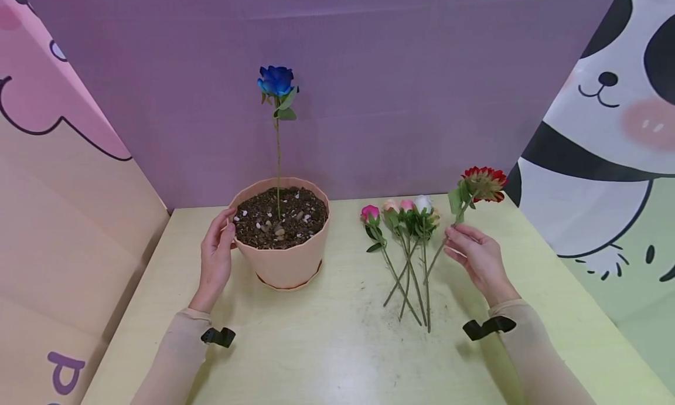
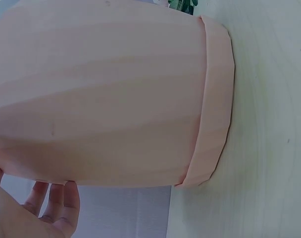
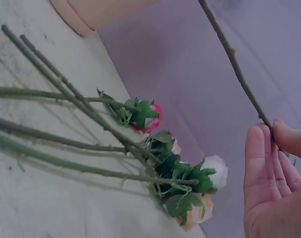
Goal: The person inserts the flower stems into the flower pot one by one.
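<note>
In the head view my left hand [image 1: 215, 258] holds the side of a pink flowerpot [image 1: 285, 267] near its rim. In the left wrist view the fingers [image 2: 69, 210] touch the pot's outer wall. A blue rose [image 1: 276, 81] stands upright in the dark soil [image 1: 253, 226]. At the right, my right hand [image 1: 477, 261] pinches the stem of a red flower [image 1: 485, 184] between thumb and fingers, its bloom raised and leaning right. The right wrist view shows that stem [image 3: 234, 64] above the table. Left of this hand lie several cut-stem roses, among them a magenta rose [image 1: 370, 213] and a white rose [image 1: 423, 203].
Small pebbles [image 1: 279, 232] lie on the soil around the blue rose's stem. The pot stands on a saucer [image 1: 290, 288] on the pale table [image 1: 327, 346]. Dark crumbs dot the table near the stems. A purple backdrop [image 1: 369, 100] rises behind, with printed cartoon panels at both sides.
</note>
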The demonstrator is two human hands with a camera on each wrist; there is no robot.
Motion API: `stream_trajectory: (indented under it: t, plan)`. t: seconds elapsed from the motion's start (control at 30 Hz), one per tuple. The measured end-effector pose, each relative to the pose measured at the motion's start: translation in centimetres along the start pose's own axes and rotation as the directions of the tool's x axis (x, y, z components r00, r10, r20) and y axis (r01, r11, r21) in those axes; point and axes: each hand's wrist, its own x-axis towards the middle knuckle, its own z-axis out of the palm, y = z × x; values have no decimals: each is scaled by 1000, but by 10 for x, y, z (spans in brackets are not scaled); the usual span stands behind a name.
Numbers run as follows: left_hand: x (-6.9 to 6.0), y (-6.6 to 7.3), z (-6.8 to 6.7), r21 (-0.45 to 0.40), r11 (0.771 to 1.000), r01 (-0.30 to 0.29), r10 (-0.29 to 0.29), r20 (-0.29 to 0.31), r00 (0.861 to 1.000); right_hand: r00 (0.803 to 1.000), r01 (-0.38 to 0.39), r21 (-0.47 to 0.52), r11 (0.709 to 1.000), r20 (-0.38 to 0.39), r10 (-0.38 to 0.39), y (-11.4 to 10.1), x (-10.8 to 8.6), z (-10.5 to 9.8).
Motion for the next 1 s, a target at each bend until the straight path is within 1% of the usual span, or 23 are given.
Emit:
stream_trajectory:
  t: [0.1, 0.27, 0.43, 0.67, 0.87, 1.0]
  plan:
    - [0, -1, 0, 6, 1000, -5, 5, -3, 1000, 1000, 6, 14, 1000, -3, -6, -4, 0, 3]
    - [0, 0, 0, -2, 1000, -6, 6, 6, 1000, 999, 35, 7, 999, -7, -35, -14, -1, 11]
    - [0, 1, 0, 2, 1000, -2, 2, 6, 1000, 997, 70, -10, 998, 14, -69, -25, 0, 23]
    - [-1, 0, -1, 7, 1000, 11, -11, 2, 1000, 994, 108, -49, 993, 34, -106, -35, 5, 46]
    - [-2, 1, -1, 8, 1000, 20, -20, 11, 1000, 984, 169, -99, 981, 65, -164, -43, 11, 68]
    - [0, 3, -1, 11, 1000, 13, -13, 14, 1000, 978, 205, -107, 973, 69, -199, -50, 15, 85]
